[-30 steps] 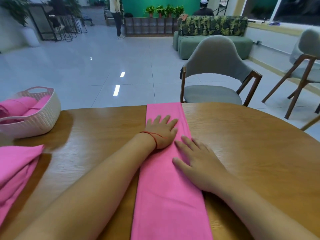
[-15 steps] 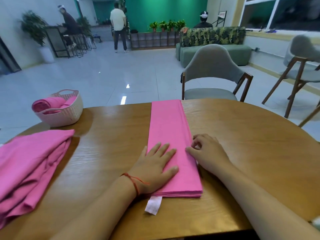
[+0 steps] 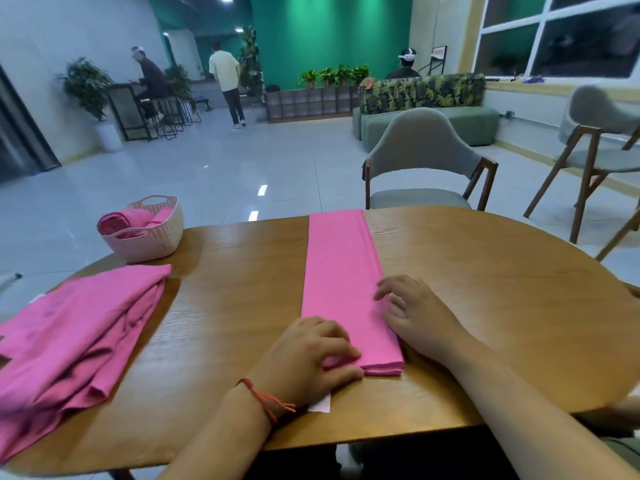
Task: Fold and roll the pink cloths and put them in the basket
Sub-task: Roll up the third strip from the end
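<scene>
A pink cloth (image 3: 341,271), folded into a long narrow strip, lies across the middle of the wooden table (image 3: 485,306) from the near edge to the far edge. My left hand (image 3: 311,355) pinches the strip's near left corner, fingers on top and thumb along the end. My right hand (image 3: 415,313) rests on the strip's right edge with bent fingertips touching the fabric. A white label (image 3: 320,405) sticks out below my left hand. The pale woven basket (image 3: 156,244) at the far left holds rolled pink cloths (image 3: 124,220).
A loose pile of pink cloths (image 3: 76,327) lies at the table's left side. A grey chair (image 3: 422,161) stands behind the far edge, and another chair (image 3: 595,140) stands at the right. People stand far back in the room.
Both hands have slid back along the strip to its near end. My left hand went from lying flat to pinching the near corner. The right hand's fingers have loosened.
</scene>
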Motion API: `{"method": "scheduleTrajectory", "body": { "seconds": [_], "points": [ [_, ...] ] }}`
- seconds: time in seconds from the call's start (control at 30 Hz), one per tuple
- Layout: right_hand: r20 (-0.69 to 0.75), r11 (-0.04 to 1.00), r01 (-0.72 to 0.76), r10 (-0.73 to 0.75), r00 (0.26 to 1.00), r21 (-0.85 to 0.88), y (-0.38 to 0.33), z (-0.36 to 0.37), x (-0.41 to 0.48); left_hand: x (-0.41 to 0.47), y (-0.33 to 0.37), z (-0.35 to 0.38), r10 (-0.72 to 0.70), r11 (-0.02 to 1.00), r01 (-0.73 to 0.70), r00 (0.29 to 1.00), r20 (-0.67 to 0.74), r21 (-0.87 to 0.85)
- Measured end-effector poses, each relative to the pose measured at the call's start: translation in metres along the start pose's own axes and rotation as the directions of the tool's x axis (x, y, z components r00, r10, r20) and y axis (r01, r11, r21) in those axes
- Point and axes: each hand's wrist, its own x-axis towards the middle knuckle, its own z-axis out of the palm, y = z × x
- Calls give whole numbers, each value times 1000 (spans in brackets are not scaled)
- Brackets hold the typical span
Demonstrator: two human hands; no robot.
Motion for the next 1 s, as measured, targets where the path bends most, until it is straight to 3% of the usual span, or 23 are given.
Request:
{"method": "scheduleTrajectory", "body": {
  "seconds": [0.1,0.17,0.23,0.33,0.47,0.6,0.87,1.0],
  "points": [
    [79,988,155,-156,985,18,-15,-6,-20,5,9,2,71,995,-71,997,-5,72],
    [135,971,236,-238,962,30,-23,-10,-33,7,11,3,31,995,-32,999,8,95],
    [182,958,286,-283,942,10,-28,-14,-43,9,11,-1,-103,994,103,994,23,-18],
    [174,956,290,-279,944,-45,-29,-11,-46,12,10,-10,-287,908,309,951,117,-282],
    [49,955,292,-289,956,-48,-27,-3,-45,9,12,-16,-357,819,398,917,177,-414],
    [-7,960,275,-275,961,-52,-23,-2,-49,-2,10,-30,-394,632,441,891,227,-637],
    [-78,986,130,-122,989,108,-21,-6,-49,-32,0,-38,-366,804,414,910,193,-427],
    [-62,987,105,-98,993,124,-23,-9,-49,-29,1,-35,-328,876,317,944,34,-362]
  ]
}}
